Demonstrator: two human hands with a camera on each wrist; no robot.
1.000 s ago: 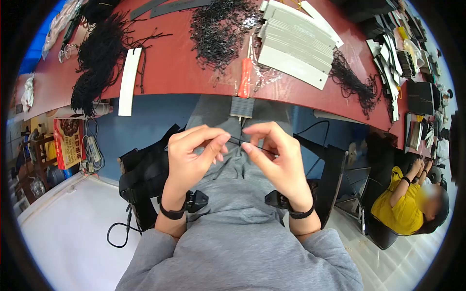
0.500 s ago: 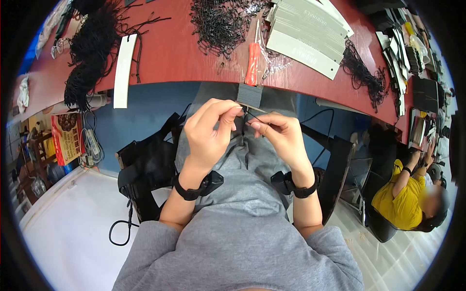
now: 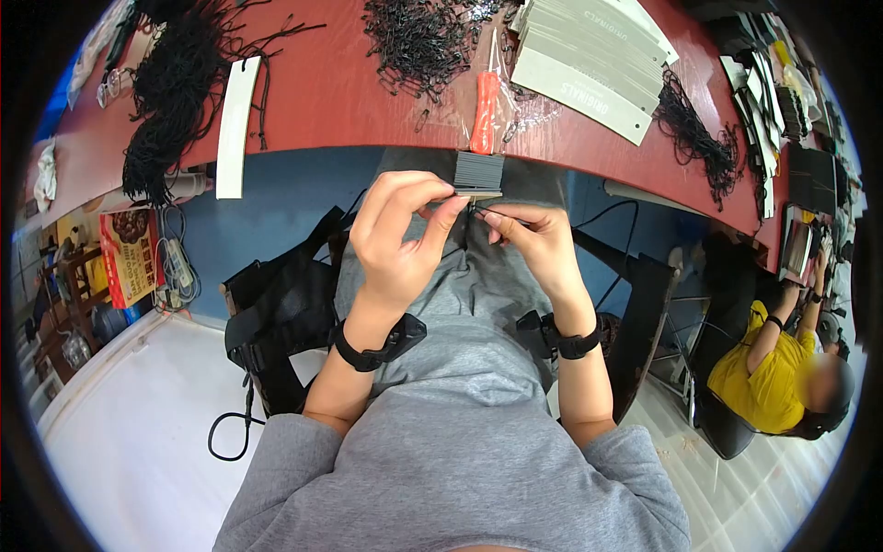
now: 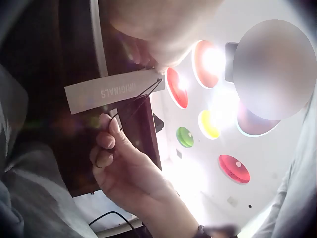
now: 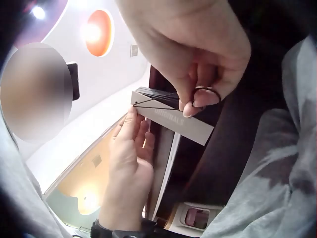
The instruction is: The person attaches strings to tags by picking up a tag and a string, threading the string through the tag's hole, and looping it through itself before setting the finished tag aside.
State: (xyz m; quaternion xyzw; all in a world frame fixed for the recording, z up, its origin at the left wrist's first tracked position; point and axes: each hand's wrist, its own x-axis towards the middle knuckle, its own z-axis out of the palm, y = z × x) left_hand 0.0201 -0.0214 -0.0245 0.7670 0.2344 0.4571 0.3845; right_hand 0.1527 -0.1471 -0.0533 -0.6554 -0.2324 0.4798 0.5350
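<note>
My left hand (image 3: 400, 230) pinches the holed end of a grey tag (image 5: 173, 121) printed "ORIGINALS", at the front of a stack of tags (image 3: 478, 170) by the table edge. From the hole, a thin black cord (image 5: 158, 107) runs as a narrow loop to my right hand (image 3: 533, 235). The right thumb and fingertips pinch that cord, and part of it curls around a finger. In the left wrist view the right hand (image 4: 124, 163) is below the tag, with the cord stretched up to the hole.
An orange-handled tool (image 3: 485, 110) lies behind the stack on the red table (image 3: 313, 101). Around it are a heap of small black pieces (image 3: 423, 46), more grey tags (image 3: 589, 69), black cords (image 3: 175, 101) and a white strip (image 3: 237, 129). A person in yellow (image 3: 763, 368) sits at right.
Both hands have moved forward to the stack at the table edge. The left fingertips have come to the tag's end; the right hand has followed, still pinching the cord.
</note>
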